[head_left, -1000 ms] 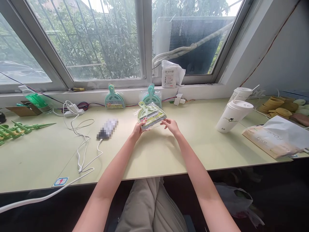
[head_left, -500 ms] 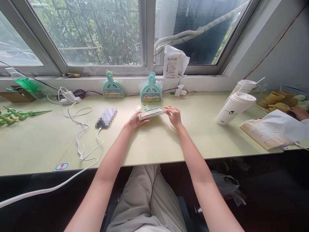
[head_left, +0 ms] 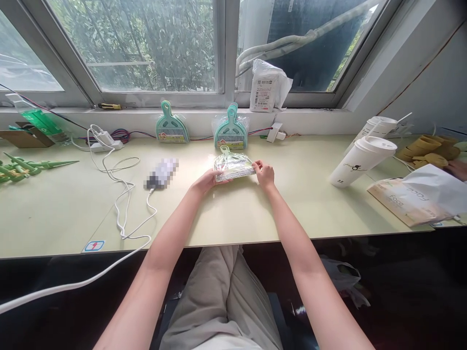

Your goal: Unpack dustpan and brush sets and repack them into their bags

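Between my hands is a small green dustpan and brush set (head_left: 235, 167) in clear plastic wrap, its handle pointing away from me and its front edge towards me. My left hand (head_left: 207, 182) is closed on its left end, thumb on top and fingers below. At the right end, my right hand (head_left: 265, 173) pinches the corner. The set is held low over the pale table. Just behind it, more wrapped sets (head_left: 231, 131) lean against the wall under the window, and another wrapped set (head_left: 171, 127) leans to their left.
A phone (head_left: 161, 174) on a white cable (head_left: 126, 204) lies to the left, near a power strip (head_left: 105, 145). Two white cups (head_left: 355, 163) and a tissue pack (head_left: 401, 199) stand right. Green plastic pieces (head_left: 29, 167) lie far left. Another person's hand (head_left: 458, 170) shows at the right edge.
The held set has tilted up, showing more of its face and handle. My right fingers have closed on its right corner. The view has shifted slightly.
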`<move>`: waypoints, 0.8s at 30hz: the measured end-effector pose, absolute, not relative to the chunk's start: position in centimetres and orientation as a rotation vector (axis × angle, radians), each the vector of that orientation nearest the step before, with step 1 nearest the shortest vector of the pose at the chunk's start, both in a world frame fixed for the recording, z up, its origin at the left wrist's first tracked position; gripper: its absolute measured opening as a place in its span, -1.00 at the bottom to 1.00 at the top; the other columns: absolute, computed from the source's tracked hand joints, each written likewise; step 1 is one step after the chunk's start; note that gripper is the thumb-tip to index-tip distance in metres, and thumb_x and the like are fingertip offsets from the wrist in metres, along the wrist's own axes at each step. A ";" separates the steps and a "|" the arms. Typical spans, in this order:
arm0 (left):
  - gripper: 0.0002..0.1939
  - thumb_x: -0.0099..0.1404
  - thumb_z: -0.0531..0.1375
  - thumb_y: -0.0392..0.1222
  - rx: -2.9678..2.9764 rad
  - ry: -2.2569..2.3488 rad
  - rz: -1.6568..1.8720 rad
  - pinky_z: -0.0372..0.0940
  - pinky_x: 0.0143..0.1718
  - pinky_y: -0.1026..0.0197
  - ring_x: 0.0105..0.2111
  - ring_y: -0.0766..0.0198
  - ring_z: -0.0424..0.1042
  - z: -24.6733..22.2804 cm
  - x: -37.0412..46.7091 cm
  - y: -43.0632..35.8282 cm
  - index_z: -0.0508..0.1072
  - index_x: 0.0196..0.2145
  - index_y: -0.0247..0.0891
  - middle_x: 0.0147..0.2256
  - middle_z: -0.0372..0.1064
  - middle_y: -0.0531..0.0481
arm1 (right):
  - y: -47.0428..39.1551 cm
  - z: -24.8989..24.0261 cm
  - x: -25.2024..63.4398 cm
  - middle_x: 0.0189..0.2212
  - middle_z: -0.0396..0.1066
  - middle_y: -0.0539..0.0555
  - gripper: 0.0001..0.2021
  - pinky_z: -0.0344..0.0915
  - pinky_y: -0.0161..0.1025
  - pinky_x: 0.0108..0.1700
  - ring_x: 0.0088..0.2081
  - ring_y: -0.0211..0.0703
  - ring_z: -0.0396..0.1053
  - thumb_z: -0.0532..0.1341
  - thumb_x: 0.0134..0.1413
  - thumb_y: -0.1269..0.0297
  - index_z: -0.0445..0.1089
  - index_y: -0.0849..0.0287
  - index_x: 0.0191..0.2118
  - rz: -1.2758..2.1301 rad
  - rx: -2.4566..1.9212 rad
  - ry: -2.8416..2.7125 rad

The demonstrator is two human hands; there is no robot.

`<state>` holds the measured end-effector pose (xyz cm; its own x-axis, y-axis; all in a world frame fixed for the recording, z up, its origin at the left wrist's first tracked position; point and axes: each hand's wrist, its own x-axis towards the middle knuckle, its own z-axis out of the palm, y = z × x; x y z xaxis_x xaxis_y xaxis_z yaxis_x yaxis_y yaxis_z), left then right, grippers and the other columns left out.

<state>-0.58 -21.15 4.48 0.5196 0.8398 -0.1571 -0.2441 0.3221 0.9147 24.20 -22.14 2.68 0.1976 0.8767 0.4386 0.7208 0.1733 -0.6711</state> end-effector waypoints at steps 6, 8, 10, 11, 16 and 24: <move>-0.47 0.19 0.20 -0.34 1.039 0.718 0.887 0.49 -0.30 0.25 -0.24 0.10 0.56 4.8 0.2 -21.5 0.30 0.13 -0.49 -0.11 0.50 -0.26 | -22.0 3.3 24.8 -0.24 0.47 0.11 -0.67 0.21 -0.22 -0.15 -0.20 -0.09 0.35 0.10 0.19 -0.03 0.43 0.13 -0.27 0.328 -1.354 -1.466; -0.46 0.19 0.19 -0.35 1.026 0.736 0.909 0.49 -0.30 0.26 -0.23 0.10 0.56 4.8 0.1 -21.4 0.29 0.14 -0.49 -0.09 0.49 -0.26 | -22.2 3.7 25.1 -0.13 0.46 0.10 -0.63 0.23 -0.23 -0.15 -0.10 -0.08 0.34 0.21 0.08 -0.08 0.45 0.10 -0.18 0.495 -1.235 -1.513; -0.47 0.20 0.18 -0.35 1.010 0.749 0.919 0.48 -0.32 0.27 -0.21 0.09 0.56 4.7 -0.1 -21.3 0.29 0.14 -0.49 -0.06 0.48 -0.28 | -22.5 3.9 25.4 -0.03 0.43 0.08 -0.59 0.25 -0.24 -0.13 0.00 -0.06 0.33 0.31 -0.05 -0.07 0.46 0.06 -0.13 0.624 -1.158 -1.554; -0.47 0.20 0.18 -0.35 1.006 0.753 0.919 0.48 -0.33 0.27 -0.21 0.09 0.56 4.6 -0.1 -21.2 0.29 0.14 -0.48 -0.05 0.47 -0.28 | -22.6 4.0 25.4 -0.02 0.42 0.08 -0.60 0.25 -0.23 -0.12 0.01 -0.05 0.32 0.34 -0.09 -0.05 0.48 0.06 -0.16 0.654 -1.148 -1.553; -0.45 0.20 0.23 -0.34 1.046 0.741 0.843 0.48 -0.32 0.25 -0.22 0.08 0.56 4.3 -0.2 -21.1 0.28 0.15 -0.41 -0.03 0.46 -0.29 | -22.3 3.2 24.9 -0.11 0.43 0.12 -0.75 0.27 -0.18 -0.10 -0.03 -0.05 0.36 0.32 -0.06 0.05 0.47 0.15 -0.42 0.598 -1.256 -1.393; -0.34 0.17 0.29 -0.26 1.298 0.705 0.746 0.45 -0.30 0.17 -0.32 0.12 0.57 4.7 -0.8 -21.4 0.22 0.21 -0.25 0.04 0.40 -0.32 | -21.4 2.1 24.7 0.10 0.26 0.14 -0.67 0.38 -0.25 -0.29 -0.19 -0.18 0.36 0.30 -0.12 0.17 0.41 0.12 -0.16 0.698 -1.371 -1.311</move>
